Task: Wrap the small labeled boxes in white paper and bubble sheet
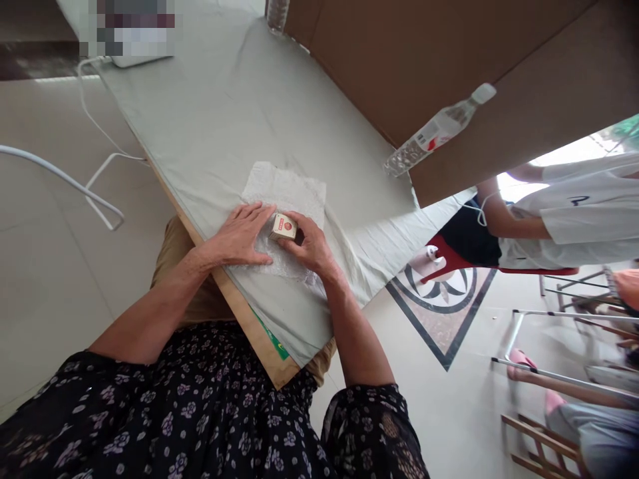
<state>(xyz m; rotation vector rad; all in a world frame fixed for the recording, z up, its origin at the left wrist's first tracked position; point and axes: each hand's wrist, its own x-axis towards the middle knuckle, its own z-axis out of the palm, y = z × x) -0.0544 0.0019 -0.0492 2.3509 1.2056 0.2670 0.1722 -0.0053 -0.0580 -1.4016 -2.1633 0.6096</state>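
A small pale box with a red round mark stands on a sheet of white bubble wrap spread over the cloth-covered table. My right hand grips the box from the right side, fingers curled around it. My left hand lies flat on the wrap just left of the box, its fingers stretched out and its fingertips touching the box's side.
A plastic water bottle lies at the table's right side against a large cardboard sheet. A white device with a cable sits at the far end. Another person in a white shirt sits to the right, with chairs nearby.
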